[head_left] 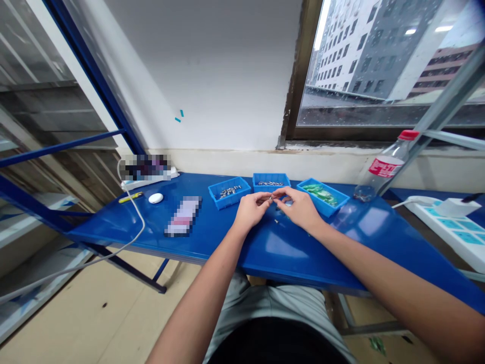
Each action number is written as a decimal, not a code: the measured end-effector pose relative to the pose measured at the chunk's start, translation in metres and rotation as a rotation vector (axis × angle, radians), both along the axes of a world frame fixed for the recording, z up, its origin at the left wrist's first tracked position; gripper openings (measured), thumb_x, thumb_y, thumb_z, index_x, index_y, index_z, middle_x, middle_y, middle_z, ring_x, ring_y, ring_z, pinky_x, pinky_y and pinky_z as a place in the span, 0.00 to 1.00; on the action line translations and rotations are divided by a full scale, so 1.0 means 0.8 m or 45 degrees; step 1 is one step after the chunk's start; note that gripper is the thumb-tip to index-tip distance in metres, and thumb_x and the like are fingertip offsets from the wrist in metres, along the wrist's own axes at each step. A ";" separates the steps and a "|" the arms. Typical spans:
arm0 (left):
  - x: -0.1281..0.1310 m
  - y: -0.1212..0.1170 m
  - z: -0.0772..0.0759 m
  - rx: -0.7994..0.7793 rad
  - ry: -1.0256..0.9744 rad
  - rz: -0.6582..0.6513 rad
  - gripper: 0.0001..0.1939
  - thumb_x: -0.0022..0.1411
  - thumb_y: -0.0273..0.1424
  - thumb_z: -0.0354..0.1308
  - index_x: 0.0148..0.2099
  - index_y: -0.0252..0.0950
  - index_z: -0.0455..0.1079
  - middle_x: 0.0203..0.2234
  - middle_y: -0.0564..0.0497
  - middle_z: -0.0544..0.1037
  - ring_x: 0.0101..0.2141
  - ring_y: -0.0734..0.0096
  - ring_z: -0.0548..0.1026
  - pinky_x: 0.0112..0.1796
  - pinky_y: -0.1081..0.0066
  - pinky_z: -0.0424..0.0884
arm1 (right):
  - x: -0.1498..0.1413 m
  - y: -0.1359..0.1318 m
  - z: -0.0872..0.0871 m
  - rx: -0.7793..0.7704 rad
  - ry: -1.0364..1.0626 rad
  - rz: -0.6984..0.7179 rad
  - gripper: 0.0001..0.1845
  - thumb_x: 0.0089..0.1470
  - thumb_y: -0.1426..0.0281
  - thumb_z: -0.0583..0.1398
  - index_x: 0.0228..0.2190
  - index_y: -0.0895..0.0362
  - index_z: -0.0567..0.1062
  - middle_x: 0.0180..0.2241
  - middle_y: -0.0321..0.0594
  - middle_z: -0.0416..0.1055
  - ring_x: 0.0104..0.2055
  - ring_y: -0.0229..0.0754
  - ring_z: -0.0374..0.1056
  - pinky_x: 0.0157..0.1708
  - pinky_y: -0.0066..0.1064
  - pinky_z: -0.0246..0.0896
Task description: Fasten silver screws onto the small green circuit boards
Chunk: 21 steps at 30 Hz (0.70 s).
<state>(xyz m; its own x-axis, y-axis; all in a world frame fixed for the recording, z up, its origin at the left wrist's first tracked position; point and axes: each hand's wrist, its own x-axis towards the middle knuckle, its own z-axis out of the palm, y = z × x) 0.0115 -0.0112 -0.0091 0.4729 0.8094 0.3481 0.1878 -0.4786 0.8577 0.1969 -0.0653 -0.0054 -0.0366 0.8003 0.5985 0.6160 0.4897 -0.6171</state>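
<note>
Over the blue table (215,232), my left hand (253,208) and my right hand (297,205) meet fingertip to fingertip in a pinch. What sits between the fingers is too small to make out. Just beyond them stand three blue bins: a left bin (227,203) with small metal parts (230,191), a middle bin (271,177) also with small metal parts (270,183), and a right bin (333,207) with green pieces (320,193). A tiny metal piece (276,221) lies on the table below my fingers.
A plastic bottle (382,167) with a red cap stands at the right, near a power strip (454,227). To the left lie a blurred phone (184,217), a white oval object (155,198), a yellow cutter (131,197) and a cable (142,217) that hangs over the edge.
</note>
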 end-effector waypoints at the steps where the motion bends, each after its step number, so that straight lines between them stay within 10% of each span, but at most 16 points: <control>1: 0.000 -0.001 0.000 0.007 0.004 0.000 0.17 0.66 0.31 0.62 0.56 0.35 0.78 0.45 0.45 0.85 0.45 0.61 0.84 0.51 0.65 0.79 | 0.001 0.000 0.001 0.027 -0.068 -0.009 0.10 0.59 0.71 0.62 0.43 0.53 0.79 0.43 0.42 0.80 0.39 0.47 0.78 0.44 0.41 0.76; 13: -0.001 -0.012 0.009 0.256 0.236 0.039 0.22 0.70 0.35 0.56 0.64 0.37 0.70 0.44 0.48 0.85 0.40 0.64 0.83 0.45 0.68 0.77 | 0.004 0.005 -0.002 0.053 -0.157 0.039 0.12 0.55 0.74 0.61 0.42 0.54 0.79 0.36 0.41 0.75 0.32 0.43 0.71 0.36 0.36 0.72; 21: -0.005 -0.016 0.016 0.249 0.304 0.013 0.21 0.73 0.44 0.52 0.48 0.37 0.82 0.40 0.50 0.86 0.37 0.65 0.82 0.39 0.73 0.74 | 0.000 0.002 0.003 -0.037 0.051 0.038 0.09 0.52 0.74 0.61 0.37 0.54 0.79 0.37 0.40 0.78 0.36 0.44 0.76 0.40 0.36 0.74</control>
<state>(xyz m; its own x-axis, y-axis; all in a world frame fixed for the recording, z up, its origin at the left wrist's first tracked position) 0.0074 -0.0238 0.0035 0.5520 0.7434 0.3777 0.3790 -0.6271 0.6805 0.1973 -0.0635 -0.0028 -0.0373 0.8164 0.5763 0.5759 0.4888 -0.6552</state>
